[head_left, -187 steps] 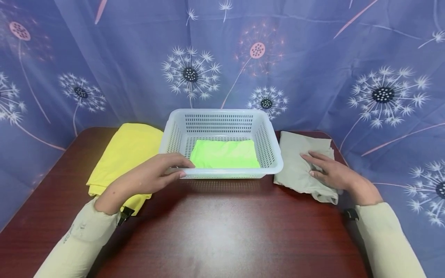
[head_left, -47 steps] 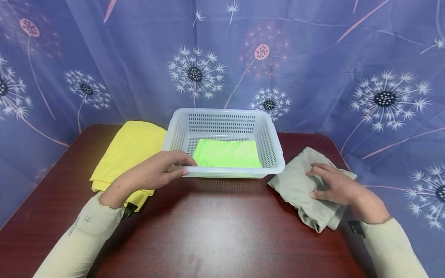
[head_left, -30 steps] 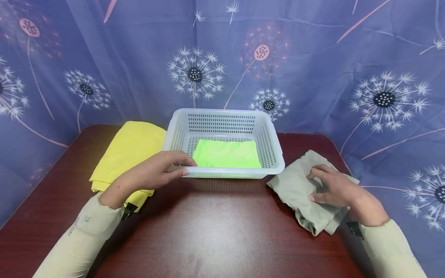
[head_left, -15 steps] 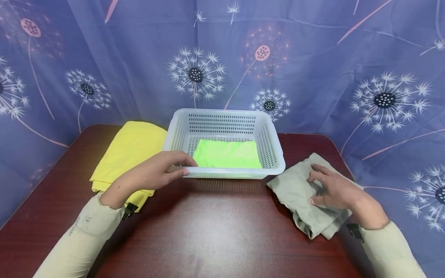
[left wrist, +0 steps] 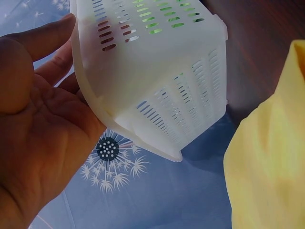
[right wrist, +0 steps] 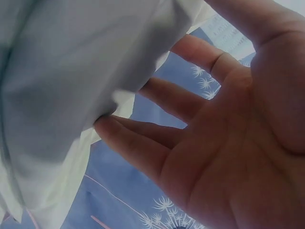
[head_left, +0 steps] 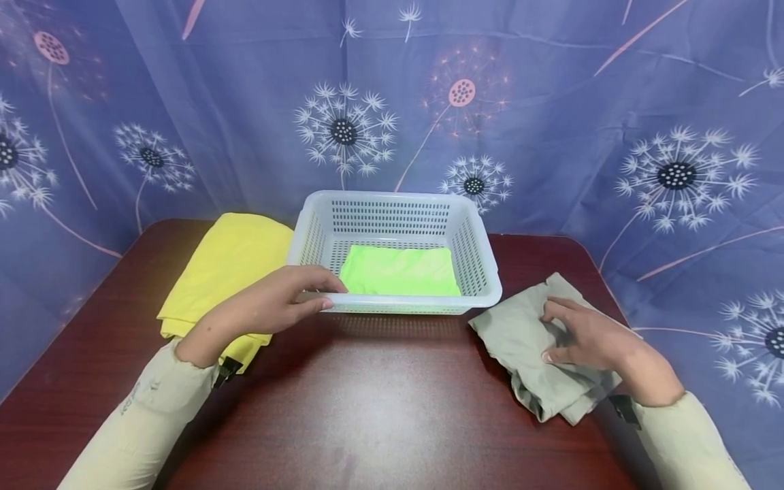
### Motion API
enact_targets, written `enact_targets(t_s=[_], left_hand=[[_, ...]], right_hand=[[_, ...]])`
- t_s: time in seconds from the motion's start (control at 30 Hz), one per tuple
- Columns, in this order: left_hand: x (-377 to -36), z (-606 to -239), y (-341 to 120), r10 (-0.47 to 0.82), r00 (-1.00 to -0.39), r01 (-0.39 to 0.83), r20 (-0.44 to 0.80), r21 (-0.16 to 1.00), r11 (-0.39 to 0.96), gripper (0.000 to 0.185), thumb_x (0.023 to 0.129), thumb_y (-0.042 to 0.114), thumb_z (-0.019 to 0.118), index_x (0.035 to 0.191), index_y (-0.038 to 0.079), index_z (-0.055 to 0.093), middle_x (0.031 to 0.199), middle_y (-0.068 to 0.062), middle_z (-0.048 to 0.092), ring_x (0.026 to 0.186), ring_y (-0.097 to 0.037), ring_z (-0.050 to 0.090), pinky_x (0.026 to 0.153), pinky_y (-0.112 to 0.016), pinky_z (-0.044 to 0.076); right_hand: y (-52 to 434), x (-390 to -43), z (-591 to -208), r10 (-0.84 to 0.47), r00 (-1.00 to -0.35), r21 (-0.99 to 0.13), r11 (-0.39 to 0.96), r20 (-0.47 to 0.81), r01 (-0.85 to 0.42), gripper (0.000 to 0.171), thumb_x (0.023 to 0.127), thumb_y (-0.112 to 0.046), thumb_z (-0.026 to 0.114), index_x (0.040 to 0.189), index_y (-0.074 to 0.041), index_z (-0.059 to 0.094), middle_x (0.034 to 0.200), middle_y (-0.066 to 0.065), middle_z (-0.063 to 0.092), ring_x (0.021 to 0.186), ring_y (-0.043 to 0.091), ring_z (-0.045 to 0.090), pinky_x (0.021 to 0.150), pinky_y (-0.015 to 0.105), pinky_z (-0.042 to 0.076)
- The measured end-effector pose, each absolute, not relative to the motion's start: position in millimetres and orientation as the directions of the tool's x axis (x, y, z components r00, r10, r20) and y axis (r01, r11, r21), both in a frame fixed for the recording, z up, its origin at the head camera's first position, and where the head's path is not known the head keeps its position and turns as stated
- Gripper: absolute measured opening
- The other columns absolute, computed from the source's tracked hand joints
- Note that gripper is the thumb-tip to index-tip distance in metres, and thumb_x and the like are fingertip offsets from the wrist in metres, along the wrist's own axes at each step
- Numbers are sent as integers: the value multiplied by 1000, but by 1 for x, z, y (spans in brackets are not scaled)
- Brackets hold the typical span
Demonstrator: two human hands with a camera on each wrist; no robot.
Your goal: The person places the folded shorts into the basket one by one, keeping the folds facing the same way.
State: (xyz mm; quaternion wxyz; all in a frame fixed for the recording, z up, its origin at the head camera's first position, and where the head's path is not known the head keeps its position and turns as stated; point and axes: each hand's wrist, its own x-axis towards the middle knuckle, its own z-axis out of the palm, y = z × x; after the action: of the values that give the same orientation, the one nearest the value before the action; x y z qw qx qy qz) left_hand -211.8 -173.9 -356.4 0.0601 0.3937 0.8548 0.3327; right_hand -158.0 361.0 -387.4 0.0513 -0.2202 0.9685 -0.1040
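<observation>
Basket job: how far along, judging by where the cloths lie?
Done: a folded green cloth lies flat in the white basket. In hand: the right hand rests on a grey cloth lying on the table right of the basket; the left hand holds the basket's near rim. Left: the grey cloth and a folded yellow cloth left of the basket are both outside it.

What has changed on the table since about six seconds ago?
The right hand has turned the grey-green cloth and drawn it nearer along the table, its fingers resting on top. The left hand still holds the white basket rim; green cloth and yellow cloth unchanged.
</observation>
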Motion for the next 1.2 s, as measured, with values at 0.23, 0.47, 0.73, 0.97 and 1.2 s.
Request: enact_targets(t_s=[0.23,0.47,0.73,0.97,1.2], left_hand=[[-212,-357,-175,715,-680,640,165,609,468,26,101,4,70,122,18,73,118,9,72,108,-16,65,96,-50,55],[-211,-357,-175,713,-682,638,165,611,469,25,100,4,71,121,18,73,117,9,72,108,-16,65,96,-51,55],[-212,-357,-174,717,-673,651,181,604,459,25,100,4,71,119,18,74,117,10,72,111,-14,66,99,-44,56],[-213,-357,-174,717,-674,648,177,608,458,25,100,4,71,119,19,74,116,10,73,110,-14,66,98,-45,55],[-213,-358,-174,714,-677,646,176,608,463,25,99,4,72,119,19,74,117,10,72,111,-15,66,99,-45,55]], right_hand=[[360,-157,-388,-427,-902,-230,886,-61,-404,52,76,-35,96,106,-17,58,141,29,58,115,43,65,94,60,53],[361,-157,-390,-426,-902,-226,887,-65,-403,53,75,-36,97,105,-19,57,140,30,59,117,47,65,94,61,53],[358,-155,-389,-421,-904,-205,893,-69,-401,55,73,-38,98,102,-19,55,130,24,64,100,34,67,84,54,54],[354,-152,-387,-418,-905,-195,897,-76,-398,56,74,-38,98,102,-19,54,123,17,64,91,26,61,79,47,52],[350,-150,-387,-409,-908,-202,901,-91,-385,57,73,-40,97,102,-19,52,119,12,61,85,22,57,75,43,50]])
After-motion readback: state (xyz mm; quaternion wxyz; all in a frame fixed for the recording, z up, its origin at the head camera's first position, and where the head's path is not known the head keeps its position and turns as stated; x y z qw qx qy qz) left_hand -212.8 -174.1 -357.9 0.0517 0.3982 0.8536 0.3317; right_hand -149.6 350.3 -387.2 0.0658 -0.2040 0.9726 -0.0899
